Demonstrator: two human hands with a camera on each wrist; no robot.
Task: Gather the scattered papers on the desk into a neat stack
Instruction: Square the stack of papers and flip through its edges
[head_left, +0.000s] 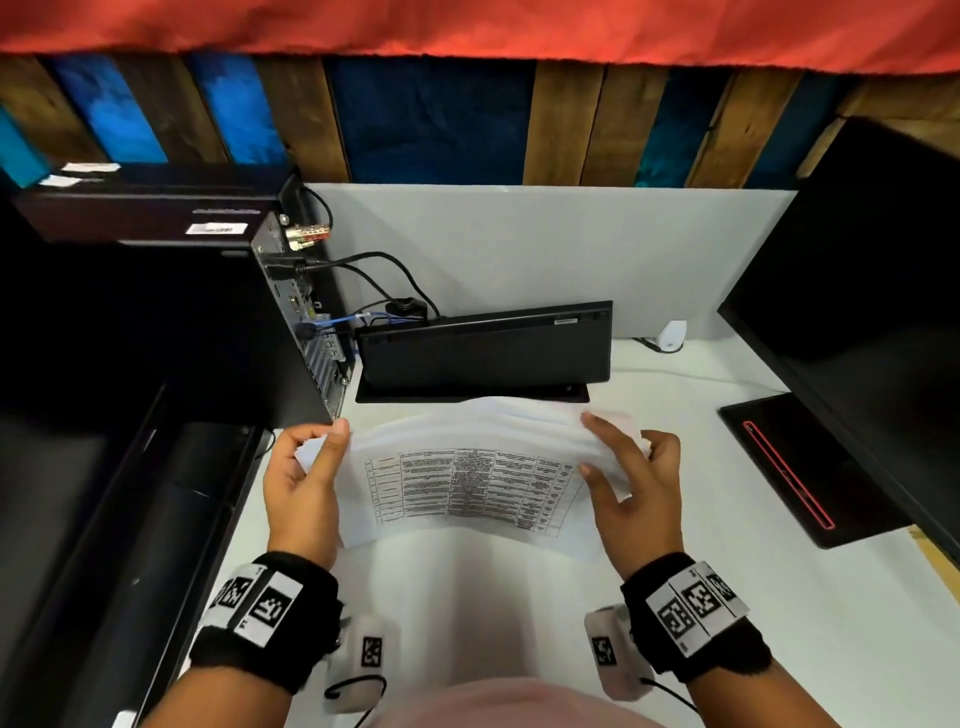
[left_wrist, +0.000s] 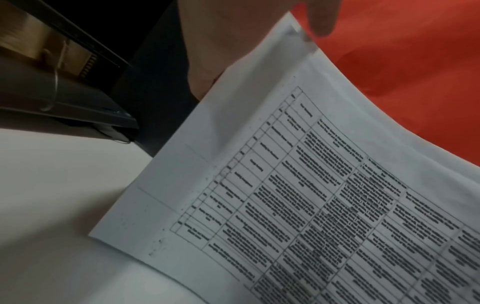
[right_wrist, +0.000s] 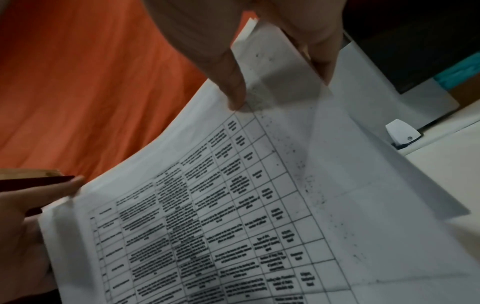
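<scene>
A bundle of white papers (head_left: 467, 483) with a printed table on the top sheet stands on its lower edge on the white desk (head_left: 467, 597), leaning toward me. My left hand (head_left: 306, 467) grips the bundle's left edge, thumb on the front and fingers behind. My right hand (head_left: 628, 478) grips the right edge, thumb on the front sheet. The table sheet (left_wrist: 311, 195) fills the left wrist view, my left thumb (left_wrist: 319, 18) at its top corner. In the right wrist view my right thumb (right_wrist: 228, 82) presses the same sheet (right_wrist: 233, 205).
A black keyboard (head_left: 483, 348) stands propped just behind the papers. A black computer case (head_left: 291, 312) with cables sits at the left, a monitor (head_left: 857, 312) and its base (head_left: 800, 467) at the right. A small white device (head_left: 671, 335) lies at the back.
</scene>
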